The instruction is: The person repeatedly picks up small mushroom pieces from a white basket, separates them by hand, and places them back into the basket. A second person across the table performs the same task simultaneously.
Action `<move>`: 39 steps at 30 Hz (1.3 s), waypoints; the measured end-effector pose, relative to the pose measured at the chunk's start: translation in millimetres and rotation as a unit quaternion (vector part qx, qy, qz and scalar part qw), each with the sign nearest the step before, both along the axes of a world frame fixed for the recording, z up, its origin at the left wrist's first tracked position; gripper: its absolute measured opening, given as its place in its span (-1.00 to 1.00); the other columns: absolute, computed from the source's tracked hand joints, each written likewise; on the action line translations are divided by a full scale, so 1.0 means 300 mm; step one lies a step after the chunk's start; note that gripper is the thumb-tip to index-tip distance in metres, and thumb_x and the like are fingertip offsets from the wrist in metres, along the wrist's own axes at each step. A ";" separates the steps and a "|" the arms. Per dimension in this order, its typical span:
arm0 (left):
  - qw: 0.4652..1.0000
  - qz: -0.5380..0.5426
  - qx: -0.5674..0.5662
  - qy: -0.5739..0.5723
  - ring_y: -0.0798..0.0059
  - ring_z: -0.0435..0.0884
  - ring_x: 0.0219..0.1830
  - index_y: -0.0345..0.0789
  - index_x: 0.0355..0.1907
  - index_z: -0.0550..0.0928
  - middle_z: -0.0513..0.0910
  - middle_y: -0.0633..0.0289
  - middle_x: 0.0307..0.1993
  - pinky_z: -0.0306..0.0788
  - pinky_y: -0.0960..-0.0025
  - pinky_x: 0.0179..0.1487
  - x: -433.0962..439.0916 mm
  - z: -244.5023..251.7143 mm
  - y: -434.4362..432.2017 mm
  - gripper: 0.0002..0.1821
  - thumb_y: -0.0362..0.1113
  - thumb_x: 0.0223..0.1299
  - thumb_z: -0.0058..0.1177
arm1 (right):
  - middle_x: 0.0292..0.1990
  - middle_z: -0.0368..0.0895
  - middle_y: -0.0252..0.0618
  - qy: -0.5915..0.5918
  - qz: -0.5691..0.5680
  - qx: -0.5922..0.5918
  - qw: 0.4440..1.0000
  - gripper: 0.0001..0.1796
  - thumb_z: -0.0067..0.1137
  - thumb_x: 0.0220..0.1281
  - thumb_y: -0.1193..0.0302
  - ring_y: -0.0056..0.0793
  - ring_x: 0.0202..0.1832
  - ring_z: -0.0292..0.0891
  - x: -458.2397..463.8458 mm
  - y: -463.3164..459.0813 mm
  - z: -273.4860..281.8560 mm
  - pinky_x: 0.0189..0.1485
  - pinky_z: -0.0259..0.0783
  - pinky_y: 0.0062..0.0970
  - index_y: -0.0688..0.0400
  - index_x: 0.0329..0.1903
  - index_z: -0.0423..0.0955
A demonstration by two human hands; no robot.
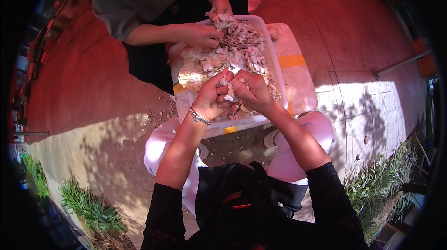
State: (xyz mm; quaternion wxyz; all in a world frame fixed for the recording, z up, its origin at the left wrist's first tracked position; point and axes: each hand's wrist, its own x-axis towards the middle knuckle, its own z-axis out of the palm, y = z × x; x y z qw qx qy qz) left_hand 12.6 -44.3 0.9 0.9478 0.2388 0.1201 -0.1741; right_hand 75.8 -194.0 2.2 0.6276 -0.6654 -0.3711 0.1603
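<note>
My left hand [213, 96], with beaded bracelets on its wrist, holds a small pale mushroom cluster [230, 93] with frilled edges. My right hand [253, 91] pinches the same cluster from the other side, its thumb and fingers close to those of the left. Both hands are over the near part of a white plastic basket [279, 72]. Heaped inside the basket are many frilly mushroom pieces [237, 47], pale and brownish. Sunlight falls brightly on some of them near my fingers. Parts of the held cluster are hidden by my fingers.
Across the basket sits a co-worker, whose hands [206, 35] hold another mushroom cluster [223, 22]. Under the basket is a pale box [297, 75] with yellow tape. Small crumbs [164, 107] lie on the paved floor at left. Green plants [92, 208] border the pavement, and a metal rail [401, 63] stands at right.
</note>
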 end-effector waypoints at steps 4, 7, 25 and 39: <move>0.997 0.057 0.050 -0.019 0.67 0.18 -0.71 -0.16 -0.16 0.38 0.32 0.39 -0.62 0.03 0.61 -0.63 0.005 0.012 0.004 -0.77 -0.08 0.32 -0.24 | -0.43 0.50 -0.29 0.264 0.002 0.087 0.961 -0.84 -0.14 0.23 0.43 -0.66 -0.42 0.41 0.065 -0.032 -0.003 -0.34 0.35 -0.62 0.22 -0.36 0.40; 0.977 0.094 0.189 -0.006 0.63 0.24 -0.63 -0.17 -0.16 0.31 0.34 0.35 -0.58 0.13 0.58 -0.55 0.002 0.014 0.000 -0.76 -0.06 0.32 -0.21 | -0.37 0.51 -0.29 0.336 0.013 0.114 0.935 -0.88 -0.09 0.18 0.46 -0.62 -0.37 0.43 0.101 -0.035 -0.004 -0.27 0.39 -0.60 0.23 -0.33 0.43; 0.879 0.165 0.430 -0.121 0.68 0.51 -0.34 -0.39 -0.13 0.40 0.54 0.31 -0.31 0.44 0.60 -0.30 0.010 0.002 -0.015 -0.67 -0.31 0.12 0.15 | -0.45 0.57 -0.32 -0.048 -0.111 -0.072 0.990 -0.77 0.18 0.00 0.53 -0.72 -0.49 0.39 0.036 0.008 0.042 -0.42 0.34 -0.65 0.28 -0.22 0.51; 0.811 0.276 0.512 -0.061 0.77 0.42 -0.55 -0.37 -0.42 0.55 0.55 0.39 -0.56 0.26 0.66 -0.50 -0.003 -0.047 -0.060 -0.81 -0.26 0.17 0.10 | -0.52 0.55 -0.15 -0.091 -0.207 -0.044 0.973 -0.80 0.19 -0.06 0.47 -0.44 -0.52 0.48 0.006 0.068 0.002 -0.46 0.39 -0.47 0.31 -0.35 0.49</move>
